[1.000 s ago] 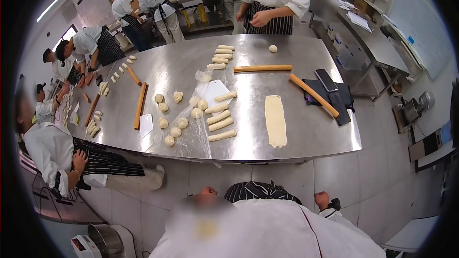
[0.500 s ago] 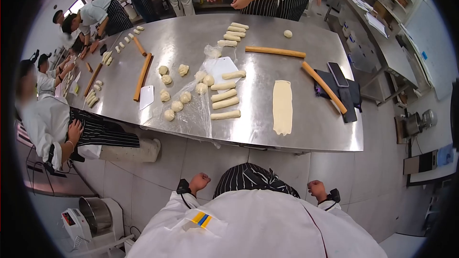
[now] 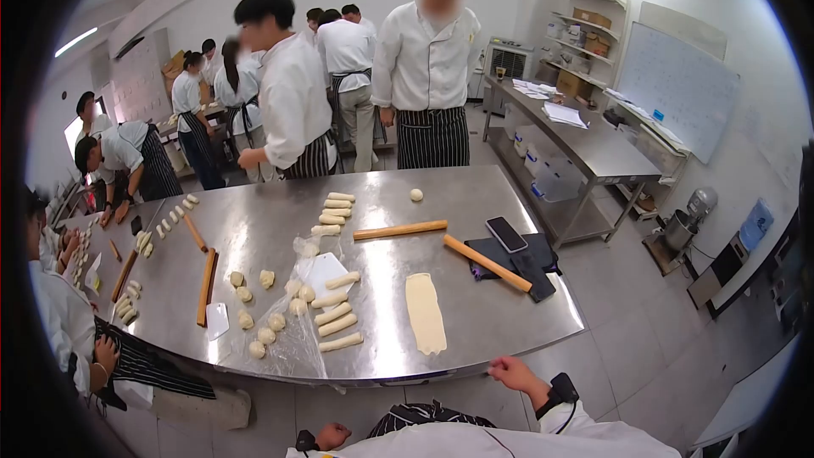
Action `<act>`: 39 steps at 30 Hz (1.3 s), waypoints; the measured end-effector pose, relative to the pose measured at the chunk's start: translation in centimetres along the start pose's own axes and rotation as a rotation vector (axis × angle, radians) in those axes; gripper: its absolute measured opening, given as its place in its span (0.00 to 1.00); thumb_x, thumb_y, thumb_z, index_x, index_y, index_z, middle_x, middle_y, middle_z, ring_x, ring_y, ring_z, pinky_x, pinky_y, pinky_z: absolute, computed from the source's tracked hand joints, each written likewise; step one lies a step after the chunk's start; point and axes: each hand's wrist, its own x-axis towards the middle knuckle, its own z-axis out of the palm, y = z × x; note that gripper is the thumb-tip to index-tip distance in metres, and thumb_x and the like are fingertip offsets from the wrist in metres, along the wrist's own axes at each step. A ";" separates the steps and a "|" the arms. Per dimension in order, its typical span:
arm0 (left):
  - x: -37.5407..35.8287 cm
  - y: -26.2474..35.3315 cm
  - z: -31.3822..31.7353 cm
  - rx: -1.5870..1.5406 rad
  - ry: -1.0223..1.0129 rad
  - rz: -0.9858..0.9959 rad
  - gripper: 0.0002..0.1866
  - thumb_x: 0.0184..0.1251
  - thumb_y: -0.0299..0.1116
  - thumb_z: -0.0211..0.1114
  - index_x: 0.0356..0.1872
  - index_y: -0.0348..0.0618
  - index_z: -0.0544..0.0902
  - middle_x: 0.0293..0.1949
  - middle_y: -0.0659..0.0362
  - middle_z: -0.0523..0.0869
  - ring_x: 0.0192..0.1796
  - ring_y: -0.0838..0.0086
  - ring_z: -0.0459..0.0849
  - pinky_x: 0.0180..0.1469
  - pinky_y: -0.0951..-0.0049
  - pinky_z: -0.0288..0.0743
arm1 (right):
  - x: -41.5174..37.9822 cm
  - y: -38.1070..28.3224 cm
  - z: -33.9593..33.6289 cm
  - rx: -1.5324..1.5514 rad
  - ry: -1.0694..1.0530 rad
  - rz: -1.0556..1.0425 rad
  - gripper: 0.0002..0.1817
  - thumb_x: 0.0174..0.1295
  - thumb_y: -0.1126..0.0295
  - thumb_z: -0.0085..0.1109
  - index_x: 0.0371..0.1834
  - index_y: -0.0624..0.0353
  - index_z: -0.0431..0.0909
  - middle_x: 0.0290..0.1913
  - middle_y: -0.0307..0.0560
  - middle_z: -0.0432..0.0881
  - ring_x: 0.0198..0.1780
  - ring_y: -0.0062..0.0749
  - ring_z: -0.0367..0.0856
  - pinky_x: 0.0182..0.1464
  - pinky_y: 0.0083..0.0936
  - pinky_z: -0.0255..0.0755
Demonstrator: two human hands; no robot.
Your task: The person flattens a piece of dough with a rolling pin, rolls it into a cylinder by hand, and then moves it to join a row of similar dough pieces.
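Note:
My right hand (image 3: 519, 377) is raised by the table's front edge, fingers loosely curled and holding nothing I can see. Low at the bottom of the view hangs my left hand (image 3: 332, 435), closed and apart from the table. A long flat sheet of dough (image 3: 426, 314) lies on the steel table (image 3: 475, 322), just beyond my right hand. Left of it are several dough rolls (image 3: 337, 326), beside a white scraper (image 3: 326, 273). Clear plastic film (image 3: 292, 356) partly covers several dough balls (image 3: 276, 322). One rolling pin (image 3: 487, 266) rests slantwise behind the sheet, another rolling pin (image 3: 398, 230) farther back.
A phone (image 3: 506, 235) lies on dark cloth (image 3: 543, 250) at the table's right. One dough ball (image 3: 415, 195) sits near the far edge. Two people (image 3: 428, 76) stand across the table; a co-worker (image 3: 64, 322) is at the left. A side table (image 3: 610, 165) stands at the right.
My view has tilted up, showing more of the room. My right hand has risen toward the table edge. A person across the table has turned and moved left.

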 end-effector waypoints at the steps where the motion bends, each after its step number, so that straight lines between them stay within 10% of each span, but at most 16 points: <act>1: 2.0 -2.2 1.3 0.029 -0.005 0.007 0.22 0.55 0.50 0.69 0.38 0.40 0.88 0.36 0.48 0.89 0.41 0.56 0.87 0.48 0.63 0.79 | 0.3 -4.9 -1.0 -0.045 0.050 -0.073 0.19 0.61 0.66 0.65 0.53 0.65 0.78 0.30 0.40 0.83 0.31 0.23 0.81 0.36 0.22 0.74; 10: -3.5 2.9 -0.8 0.131 0.085 0.251 0.22 0.59 0.52 0.64 0.39 0.41 0.86 0.41 0.44 0.87 0.46 0.52 0.86 0.48 0.55 0.78 | 7.9 -26.8 -4.2 0.218 0.376 -0.722 0.42 0.60 0.78 0.61 0.77 0.59 0.52 0.41 0.38 0.81 0.30 0.16 0.71 0.33 0.17 0.69; 13: -5.0 2.7 -3.0 -0.152 0.208 0.081 0.32 0.59 0.48 0.66 0.60 0.35 0.77 0.59 0.41 0.80 0.58 0.49 0.81 0.62 0.58 0.73 | 8.3 -33.8 -4.8 0.059 0.471 -0.957 0.40 0.61 0.80 0.56 0.78 0.57 0.54 0.31 0.33 0.70 0.30 0.14 0.64 0.36 0.13 0.63; 16: -14.0 6.1 -11.5 -0.292 0.783 0.206 0.38 0.60 0.39 0.69 0.70 0.38 0.66 0.68 0.43 0.69 0.54 0.54 0.83 0.58 0.57 0.76 | 11.7 -34.8 -7.4 0.273 0.455 -0.740 0.39 0.63 0.77 0.58 0.78 0.54 0.54 0.54 0.43 0.72 0.29 0.14 0.63 0.34 0.12 0.62; 18: -23.5 9.5 -17.0 -0.760 1.102 0.374 0.36 0.60 0.28 0.68 0.70 0.42 0.66 0.53 0.55 0.81 0.35 0.79 0.79 0.40 0.78 0.77 | 11.2 -36.8 -9.4 0.232 0.551 -0.954 0.39 0.64 0.76 0.57 0.79 0.54 0.53 0.54 0.43 0.72 0.29 0.14 0.63 0.33 0.12 0.62; 21: -34.1 11.3 -20.1 -1.191 1.418 0.961 0.44 0.50 0.14 0.56 0.75 0.42 0.59 0.26 0.63 0.79 0.26 0.82 0.74 0.28 0.83 0.68 | 9.6 -36.3 -11.1 0.204 0.880 -1.183 0.30 0.66 0.74 0.56 0.72 0.58 0.62 0.49 0.40 0.75 0.27 0.14 0.63 0.31 0.13 0.63; 23: -36.0 11.1 -22.3 -0.904 1.688 0.955 0.48 0.47 0.17 0.53 0.77 0.38 0.51 0.20 0.67 0.69 0.22 0.85 0.62 0.29 0.86 0.59 | 13.3 -36.3 -11.4 0.766 0.529 -1.019 0.18 0.66 0.72 0.57 0.59 0.62 0.72 0.24 0.31 0.70 0.25 0.14 0.63 0.29 0.13 0.59; 25: -37.1 9.4 -23.1 -1.037 1.722 0.702 0.42 0.56 0.21 0.52 0.78 0.38 0.53 0.23 0.69 0.65 0.25 0.84 0.58 0.28 0.84 0.56 | 8.3 -40.2 -9.1 0.660 0.548 -0.734 0.44 0.63 0.77 0.57 0.79 0.61 0.42 0.23 0.35 0.69 0.25 0.16 0.65 0.30 0.13 0.61; 27: -40.3 5.2 -21.1 0.503 1.850 0.417 0.24 0.61 0.25 0.56 0.61 0.35 0.72 0.33 0.56 0.74 0.29 0.78 0.64 0.40 0.71 0.70 | 4.5 -40.8 -7.9 0.512 0.614 -1.207 0.43 0.61 0.78 0.57 0.77 0.67 0.44 0.24 0.36 0.72 0.25 0.17 0.67 0.31 0.13 0.61; 28: -39.0 13.0 -20.5 0.010 2.084 0.879 0.28 0.71 0.31 0.60 0.70 0.37 0.68 0.29 0.53 0.82 0.30 0.63 0.78 0.38 0.63 0.74 | 4.3 -40.5 -7.7 0.386 0.604 -1.469 0.44 0.60 0.79 0.57 0.77 0.68 0.43 0.25 0.37 0.73 0.26 0.16 0.67 0.30 0.13 0.61; 29: -40.3 11.1 -21.5 0.681 2.118 0.556 0.37 0.72 0.30 0.59 0.77 0.36 0.52 0.26 0.57 0.77 0.26 0.71 0.73 0.34 0.70 0.70 | 4.7 -40.0 -8.1 0.239 0.569 -1.722 0.45 0.59 0.80 0.58 0.77 0.70 0.42 0.25 0.37 0.74 0.26 0.16 0.67 0.30 0.13 0.61; 31: -38.4 7.9 -25.1 0.273 2.032 0.010 0.37 0.71 0.30 0.60 0.77 0.36 0.53 0.23 0.58 0.76 0.27 0.72 0.72 0.33 0.70 0.69 | 6.4 -40.1 -8.6 -0.072 0.668 -1.659 0.46 0.60 0.80 0.57 0.77 0.71 0.39 0.26 0.39 0.74 0.27 0.16 0.67 0.31 0.13 0.61; 33: -38.7 7.1 -25.4 0.483 2.044 0.088 0.37 0.70 0.29 0.60 0.76 0.35 0.53 0.20 0.59 0.74 0.26 0.72 0.72 0.33 0.69 0.70 | 6.1 -44.0 -7.1 0.777 0.216 -0.710 0.43 0.59 0.81 0.53 0.78 0.64 0.43 0.26 0.38 0.71 0.26 0.17 0.65 0.31 0.15 0.60; 35: -38.9 8.9 -26.2 0.727 2.082 0.131 0.38 0.69 0.28 0.60 0.76 0.35 0.53 0.18 0.60 0.73 0.25 0.72 0.71 0.33 0.69 0.70 | 4.6 -42.4 -7.3 0.598 0.348 -1.152 0.44 0.60 0.82 0.54 0.77 0.68 0.41 0.25 0.38 0.72 0.26 0.17 0.66 0.31 0.14 0.61; 37: -37.2 13.5 -23.5 -0.012 2.174 0.922 0.38 0.66 0.27 0.62 0.75 0.34 0.55 0.31 0.51 0.81 0.29 0.66 0.74 0.37 0.65 0.73 | 4.9 -41.6 -7.2 0.356 0.482 -1.558 0.44 0.61 0.82 0.56 0.77 0.72 0.40 0.24 0.37 0.72 0.26 0.16 0.66 0.30 0.13 0.61; 39: -35.6 6.7 -26.4 0.464 2.188 0.214 0.41 0.65 0.27 0.65 0.76 0.34 0.54 0.37 0.47 0.82 0.27 0.62 0.74 0.34 0.64 0.72 | 5.7 -42.0 -7.4 0.444 0.689 -1.598 0.44 0.61 0.82 0.57 0.77 0.71 0.40 0.25 0.36 0.72 0.26 0.15 0.66 0.32 0.13 0.63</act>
